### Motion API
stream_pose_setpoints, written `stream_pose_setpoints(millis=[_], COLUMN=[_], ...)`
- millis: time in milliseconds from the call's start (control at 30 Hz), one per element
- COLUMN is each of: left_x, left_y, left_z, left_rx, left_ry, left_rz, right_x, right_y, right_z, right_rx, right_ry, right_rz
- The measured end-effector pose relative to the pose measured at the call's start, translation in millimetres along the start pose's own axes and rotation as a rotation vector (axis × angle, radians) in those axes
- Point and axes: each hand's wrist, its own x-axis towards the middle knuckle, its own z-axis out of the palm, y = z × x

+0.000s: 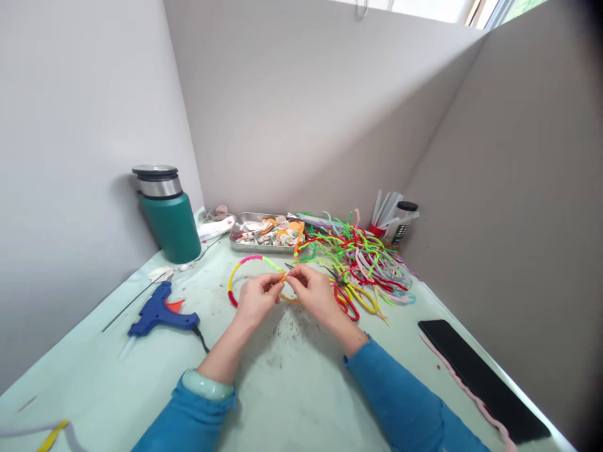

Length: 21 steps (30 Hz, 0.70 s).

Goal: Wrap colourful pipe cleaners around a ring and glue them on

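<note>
A hoop (230, 276) wrapped in bands of yellow, pink, lime green, red and orange is held just above the table. My left hand (257, 301) pinches its right side, near an orange part. Close against it, my right hand (313, 292) is closed at the fingertips on an orange pipe cleaner (296, 248), whose free end sticks up toward the tray. My fingers hide the spot where the pipe cleaner meets the hoop. Beside my right hand lie red-handled scissors (347, 307) and a yellow-handled pair (367, 300).
A metal tray (264, 248) of small decorated pieces stands at the back, beside a tangled heap of pipe cleaners (362, 251). On the left are a green bottle (172, 226) and a blue glue gun (162, 314) with its cord. A black phone-like slab (480, 376) lies at right.
</note>
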Motion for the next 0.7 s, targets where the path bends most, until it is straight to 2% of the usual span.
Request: stream_pose_setpoints(millis=[133,233,467,700], left_x=[1,3,0,-1], left_y=[-6,-9,2,8], left_z=[2,3,3,1], left_rx=[0.044,0.021,-0.149,-0.136], left_ry=[0.018,-0.016,-0.089,-0.047], left_rz=[0.013,-0.002,-0.096,-0.118], right_x=[-1,0,3,-1], right_y=[1,6,7,1], right_z=[1,4,6,8], right_rx=[0.045,0.11,0.47,0.571], right_ry=[0.0,0.02,-0.015,-0.026], right_rz=[0.044,0.102,0.319,0.343])
